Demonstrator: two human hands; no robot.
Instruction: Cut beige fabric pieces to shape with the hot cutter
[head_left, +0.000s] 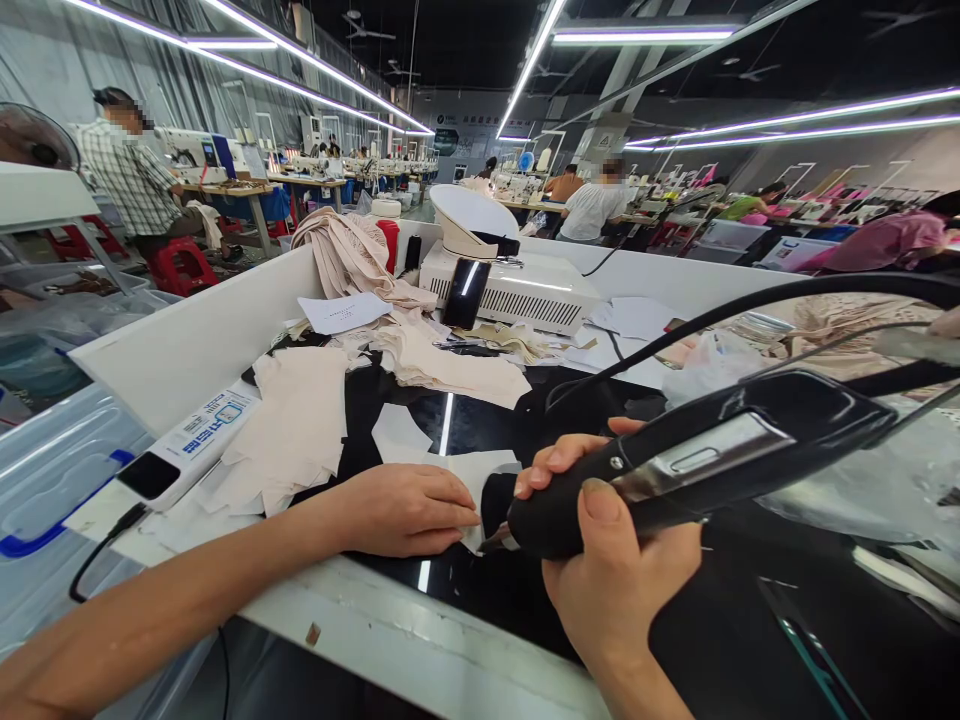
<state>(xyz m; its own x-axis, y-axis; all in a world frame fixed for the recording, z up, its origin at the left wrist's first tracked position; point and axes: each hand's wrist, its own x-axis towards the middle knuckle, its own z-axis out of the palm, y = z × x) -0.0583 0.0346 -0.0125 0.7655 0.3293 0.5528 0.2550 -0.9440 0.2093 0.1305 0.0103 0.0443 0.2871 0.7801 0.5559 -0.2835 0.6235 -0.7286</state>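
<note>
My left hand [412, 508] lies palm down, fingers stretched out together, pressing a white sheet-like piece [480, 470] against the glossy black work surface [517, 590]. My right hand [619, 565] is wrapped round a thick black corded hand tool [697, 455] with a metal strip along its side. The thumb rests on the near side and fingertips curl over the far side. The tool's small metal tip [499, 540] points down at the right edge of the white piece, close to my left fingertips. Whether tip and piece touch, I cannot tell.
Stacks of pale pink cut fabric [307, 410] lie left and behind. A white vented box [510, 285] stands at the back with a phone [466, 293] leaning on it. A thick black cable [750, 300] arches across the right. A white device [191, 450] sits on the left edge.
</note>
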